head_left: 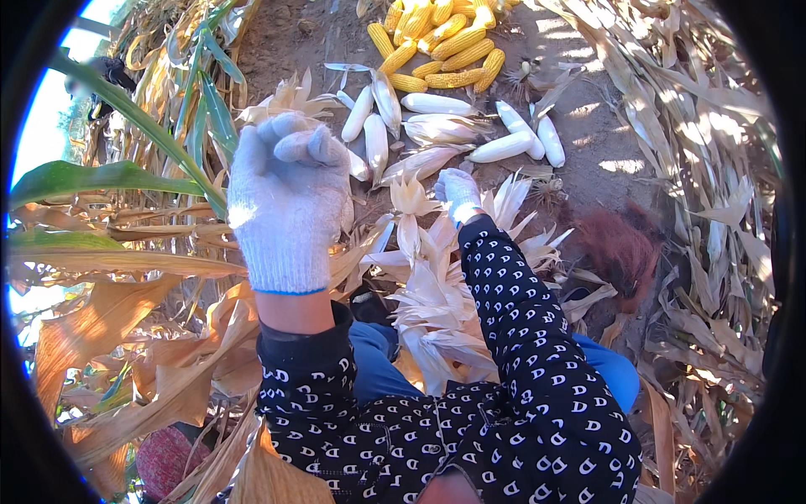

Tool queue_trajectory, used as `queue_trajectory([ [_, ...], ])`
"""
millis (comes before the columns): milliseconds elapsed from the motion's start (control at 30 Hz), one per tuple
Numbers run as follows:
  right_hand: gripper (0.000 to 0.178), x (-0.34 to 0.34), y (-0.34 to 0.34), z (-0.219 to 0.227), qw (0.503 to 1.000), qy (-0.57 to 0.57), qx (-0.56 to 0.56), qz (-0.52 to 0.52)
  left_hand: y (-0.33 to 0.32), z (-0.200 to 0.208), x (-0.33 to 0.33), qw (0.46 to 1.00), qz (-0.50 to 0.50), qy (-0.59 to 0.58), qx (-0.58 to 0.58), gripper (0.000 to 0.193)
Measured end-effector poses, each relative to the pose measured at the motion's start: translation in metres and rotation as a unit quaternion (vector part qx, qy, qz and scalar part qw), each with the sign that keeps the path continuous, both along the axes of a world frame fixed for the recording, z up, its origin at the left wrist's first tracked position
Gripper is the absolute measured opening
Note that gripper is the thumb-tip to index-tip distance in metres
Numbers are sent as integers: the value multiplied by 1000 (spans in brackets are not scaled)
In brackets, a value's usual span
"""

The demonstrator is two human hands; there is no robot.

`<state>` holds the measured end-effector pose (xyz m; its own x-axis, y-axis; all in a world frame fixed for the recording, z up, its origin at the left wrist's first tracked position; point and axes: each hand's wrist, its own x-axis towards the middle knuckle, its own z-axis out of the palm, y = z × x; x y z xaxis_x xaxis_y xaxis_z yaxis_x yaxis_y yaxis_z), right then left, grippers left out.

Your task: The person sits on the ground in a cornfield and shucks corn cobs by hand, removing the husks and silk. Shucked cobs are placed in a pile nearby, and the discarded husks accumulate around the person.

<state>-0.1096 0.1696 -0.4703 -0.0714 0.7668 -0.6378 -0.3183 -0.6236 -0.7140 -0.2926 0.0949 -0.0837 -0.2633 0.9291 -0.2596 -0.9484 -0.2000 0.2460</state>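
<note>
My left hand (290,193), in a white knit glove with a blue cuff edge, is raised high on the left. Its fingers are bent loosely and a little apart, with nothing visible in them. Pale husk leaves (290,99) show just beyond its fingertips. Farther out, my right hand (459,191), also gloved, is closed beside a heap of dry husks (441,286) in front of me. Whatever its fingers grip is hidden. Just past it lie several white corn ears (502,147), and some ears (424,162) still wear husk.
A pile of yellow corn ears (449,46) lies on the soil at the far middle. Dry corn stalks (672,101) line the right side. Green leaves (92,181) and dry leaves crowd the left. Reddish fibres (620,252) lie right of the husks.
</note>
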Motion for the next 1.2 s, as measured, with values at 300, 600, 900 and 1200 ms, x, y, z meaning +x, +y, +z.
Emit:
queue_trajectory([
  [300,28,-11,76,23,573,-640,292,421,14,0,-8,998,-40,-51,0,37],
  [600,23,-22,61,21,472,-686,315,455,27,-6,-13,998,-43,-46,-12,33],
  [900,63,16,-3,27,615,-560,265,488,11,1,-5,998,-60,-5,28,33],
  [1200,104,32,-35,71,737,-400,100,536,-34,29,24,999,-20,37,6,34],
])
